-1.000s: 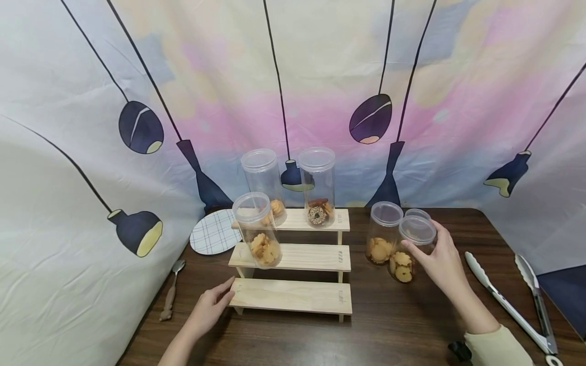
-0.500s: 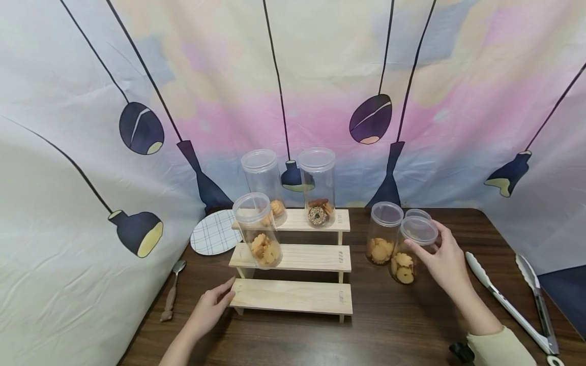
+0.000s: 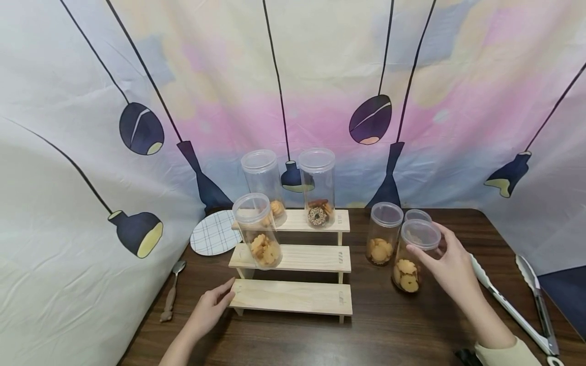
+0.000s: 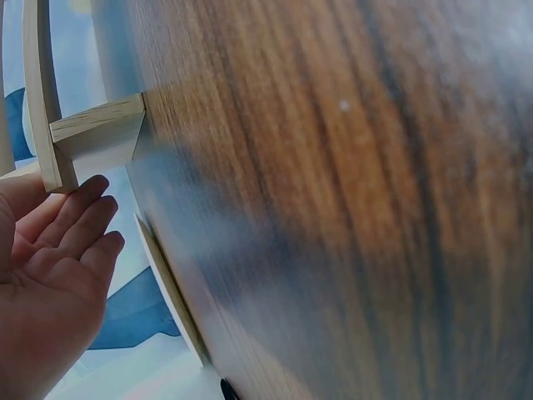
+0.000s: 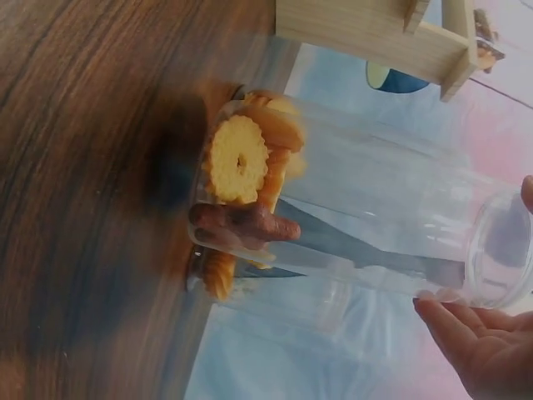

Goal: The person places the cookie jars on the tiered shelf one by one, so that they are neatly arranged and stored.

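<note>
Right hand point(image 3: 450, 262) fingers curled gripping cookie jar point(image 3: 412, 256) lid, left hand point(image 3: 208, 307) fingers straight against wooden stand point(image 3: 293, 296)

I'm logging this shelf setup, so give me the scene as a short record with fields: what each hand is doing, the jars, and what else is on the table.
right hand: right hand grips the lid end of a clear cookie jar standing on the table
left hand: left hand, fingers straight, touches the left end of the wooden stepped shelf
jars on shelf: three, two on the top step, one on the middle step
other jars: two more beside the held one
also there: plaid plate, spoon, tongs
</note>
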Demonstrator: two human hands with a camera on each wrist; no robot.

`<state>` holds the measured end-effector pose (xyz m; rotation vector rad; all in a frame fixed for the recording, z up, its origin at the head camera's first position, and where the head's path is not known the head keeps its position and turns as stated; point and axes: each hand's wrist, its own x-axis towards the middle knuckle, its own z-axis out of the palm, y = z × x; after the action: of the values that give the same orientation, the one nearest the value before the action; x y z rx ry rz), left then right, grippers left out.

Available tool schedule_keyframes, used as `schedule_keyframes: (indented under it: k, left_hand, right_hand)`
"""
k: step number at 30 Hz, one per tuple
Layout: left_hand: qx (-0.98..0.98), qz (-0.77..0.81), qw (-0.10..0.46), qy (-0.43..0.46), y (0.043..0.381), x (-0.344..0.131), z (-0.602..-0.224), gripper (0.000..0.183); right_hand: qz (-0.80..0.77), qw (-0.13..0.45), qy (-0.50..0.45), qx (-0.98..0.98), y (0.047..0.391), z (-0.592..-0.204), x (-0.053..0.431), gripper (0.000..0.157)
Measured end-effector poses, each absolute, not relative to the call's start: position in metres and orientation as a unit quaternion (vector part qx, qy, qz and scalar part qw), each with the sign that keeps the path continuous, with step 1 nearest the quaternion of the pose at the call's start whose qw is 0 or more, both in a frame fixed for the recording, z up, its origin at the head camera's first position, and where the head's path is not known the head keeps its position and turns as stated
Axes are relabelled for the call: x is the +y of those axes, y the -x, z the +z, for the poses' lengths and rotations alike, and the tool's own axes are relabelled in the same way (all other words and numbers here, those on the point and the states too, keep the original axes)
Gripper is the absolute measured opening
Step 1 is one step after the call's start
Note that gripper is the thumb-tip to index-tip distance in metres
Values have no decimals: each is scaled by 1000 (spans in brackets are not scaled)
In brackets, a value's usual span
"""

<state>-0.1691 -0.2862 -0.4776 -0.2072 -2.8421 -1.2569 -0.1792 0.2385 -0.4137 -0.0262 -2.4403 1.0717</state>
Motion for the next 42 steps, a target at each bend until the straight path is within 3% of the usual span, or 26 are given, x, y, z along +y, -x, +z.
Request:
schedule_keyframes:
  k: [26,42]
  left_hand:
    - [-914,-401,10,67,170,-286,-477,44]
    - [-913,-403,10,66,170,-286,-478,43]
  right_hand:
    - [425,303,-53,-851,155,-362,209,78]
    - [464,297,-89,-830,161,-348,179,74]
